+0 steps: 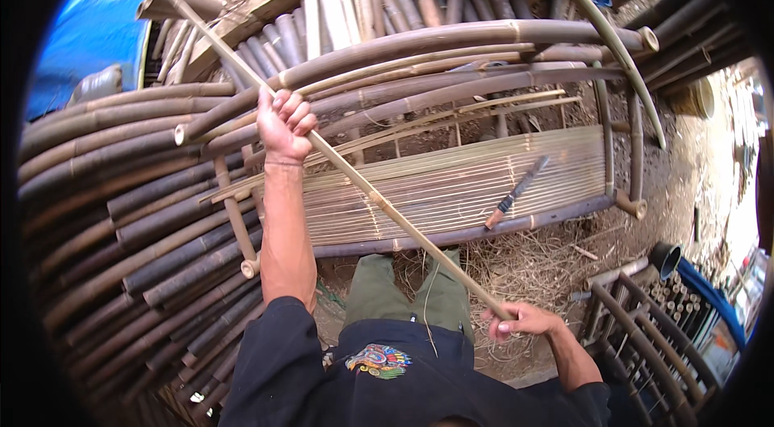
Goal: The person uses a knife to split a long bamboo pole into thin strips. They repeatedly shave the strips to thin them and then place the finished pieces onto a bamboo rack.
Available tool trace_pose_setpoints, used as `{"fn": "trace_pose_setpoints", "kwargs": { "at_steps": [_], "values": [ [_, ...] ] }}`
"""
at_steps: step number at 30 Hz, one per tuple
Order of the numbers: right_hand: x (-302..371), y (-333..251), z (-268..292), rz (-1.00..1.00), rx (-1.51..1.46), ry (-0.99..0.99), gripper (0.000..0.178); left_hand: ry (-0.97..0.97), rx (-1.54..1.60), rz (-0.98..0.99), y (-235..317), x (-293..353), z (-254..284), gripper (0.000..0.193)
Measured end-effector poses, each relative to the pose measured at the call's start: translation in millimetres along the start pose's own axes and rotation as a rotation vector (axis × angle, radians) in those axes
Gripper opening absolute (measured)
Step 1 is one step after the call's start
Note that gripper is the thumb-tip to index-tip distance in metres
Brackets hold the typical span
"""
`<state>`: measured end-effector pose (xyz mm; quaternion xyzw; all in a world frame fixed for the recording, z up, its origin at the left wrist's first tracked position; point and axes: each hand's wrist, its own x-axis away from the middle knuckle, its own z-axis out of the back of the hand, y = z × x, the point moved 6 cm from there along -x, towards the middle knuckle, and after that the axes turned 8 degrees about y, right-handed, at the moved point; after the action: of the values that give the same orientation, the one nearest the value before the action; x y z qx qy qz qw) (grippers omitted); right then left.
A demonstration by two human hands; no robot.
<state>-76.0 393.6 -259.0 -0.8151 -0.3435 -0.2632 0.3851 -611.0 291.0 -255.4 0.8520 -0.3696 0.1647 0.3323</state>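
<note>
Hands gripped one thin bamboo strip (355,177) running 11 to 5 o'clock, left hand (284,124) closed mid-length, right hand (520,320) closed at its near end, above the partly slatted bamboo frame (484,177), knife (516,193) lying idle on it.

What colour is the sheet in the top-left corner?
Bright blue: the plastic sheet behind the bamboo poles, in the head view.

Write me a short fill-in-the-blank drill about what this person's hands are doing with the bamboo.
1. Both hands grip one long, thin bamboo ____.
2. The left hand holds the strip farther from the body than the ____ hand.
3. A knife lies on the slatted ____ of the bamboo bench.
4. A tarp of ____ colour is at upper left.

Missing words: strip; right; seat; blue
</note>
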Motion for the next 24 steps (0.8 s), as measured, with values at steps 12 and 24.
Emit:
{"fn": "trace_pose_setpoints", "kwargs": {
  "at_steps": [12,24],
  "values": [
    [-6.9,-19.3,88.7,0.58,1.354,1.266,0.017,0.641,-0.302,-0.291,-25.4,-11.4,-14.8,0.045],
    [147.5,-5.5,143.8,0.355,1.281,1.689,0.02,0.585,-0.326,-0.082,-219.1,-63.4,-138.1,0.046]
  ]
}}
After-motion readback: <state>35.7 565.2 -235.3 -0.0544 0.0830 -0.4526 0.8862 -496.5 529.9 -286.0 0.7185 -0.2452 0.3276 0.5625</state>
